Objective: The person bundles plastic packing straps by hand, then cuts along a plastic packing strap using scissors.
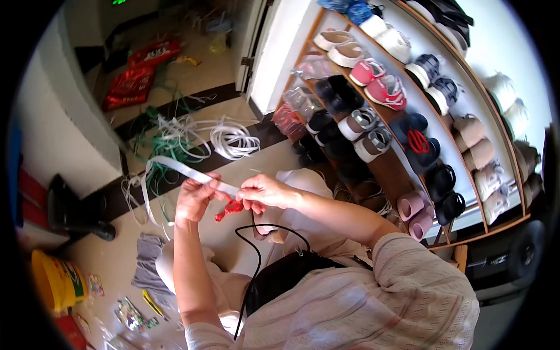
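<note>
A flat white strap (175, 165) runs up from the floor pile into both hands, in front of my body. My left hand (197, 198) pinches it between thumb and fingers. Close beside it, my right hand (263, 192) is closed on the strap near its end. A small red knotted cord (232, 207) hangs just below the strap, between the two hands. Which fingers hold the red cord, I cannot tell. A black cable (252, 251) loops over my lap below the hands.
Coiled white strapping (233, 139) and tangled green strapping (166, 143) lie on the floor ahead. A shoe rack (382, 169) full of shoes stands at right. At lower left are a yellow bucket (55, 280), a grey cloth (150, 262) and a yellow cutter (153, 303). Red bags (131, 84) lie beyond the doorway.
</note>
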A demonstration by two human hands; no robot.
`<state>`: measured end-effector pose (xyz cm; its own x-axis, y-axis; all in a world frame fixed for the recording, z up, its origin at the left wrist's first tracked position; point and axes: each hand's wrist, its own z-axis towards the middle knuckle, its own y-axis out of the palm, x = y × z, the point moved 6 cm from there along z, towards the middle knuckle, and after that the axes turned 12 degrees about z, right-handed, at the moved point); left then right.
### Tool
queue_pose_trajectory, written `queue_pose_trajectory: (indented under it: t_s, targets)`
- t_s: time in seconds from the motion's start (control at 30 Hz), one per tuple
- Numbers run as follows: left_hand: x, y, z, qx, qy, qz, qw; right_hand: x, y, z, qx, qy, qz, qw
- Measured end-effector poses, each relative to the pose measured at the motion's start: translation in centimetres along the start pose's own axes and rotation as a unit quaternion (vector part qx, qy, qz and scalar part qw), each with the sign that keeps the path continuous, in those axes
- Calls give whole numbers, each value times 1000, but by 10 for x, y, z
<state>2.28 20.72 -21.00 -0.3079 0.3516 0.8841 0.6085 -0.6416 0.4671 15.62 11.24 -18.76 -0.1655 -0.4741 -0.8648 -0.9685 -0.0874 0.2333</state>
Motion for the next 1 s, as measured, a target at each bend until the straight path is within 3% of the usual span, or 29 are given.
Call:
queue_pose_trajectory:
  t_s: [0.1,0.23,0.43,0.5,0.53,0.57,0.6,0.63,0.67,0.73,0.8,0.9,1.0]
  targets:
    - [-5,7,3,22,-17,37,999,-6,-10,-14,0,-43,-78,996]
    - [5,-19,9,98,53,-23,994,-8,-41,-43,28,-20,-82,996]
    - [-2,-4,9,93,59,-46,993,-34,-52,-70,68,-67,-125,988]
    - [3,-13,7,130,56,-74,987,-71,-109,-112,212,-158,-157,951]
    - [1,-21,3,163,39,-100,981,-82,-156,-134,210,-188,-45,958]
    - [2,-25,0,172,19,-110,979,-104,-190,-174,239,-334,-53,910]
    - [-2,-31,0,132,21,-116,984,-120,-252,-223,468,-290,-351,757]
    - [-2,-33,-3,136,21,-121,983,-117,-335,-266,487,-291,-375,733]
    - [-2,-33,-4,131,18,-129,983,-144,-319,-305,569,-196,-567,562]
    - [4,-26,-6,127,27,-131,983,-137,-376,-366,609,-56,-636,470]
    - [5,-26,-6,94,35,-150,984,-124,-391,-386,611,37,-621,490]
    - [1,-31,-8,95,28,-147,984,-120,-400,-386,562,15,-649,513]
    - [0,-36,-12,96,25,-130,987,-123,-405,-381,558,64,-585,585]
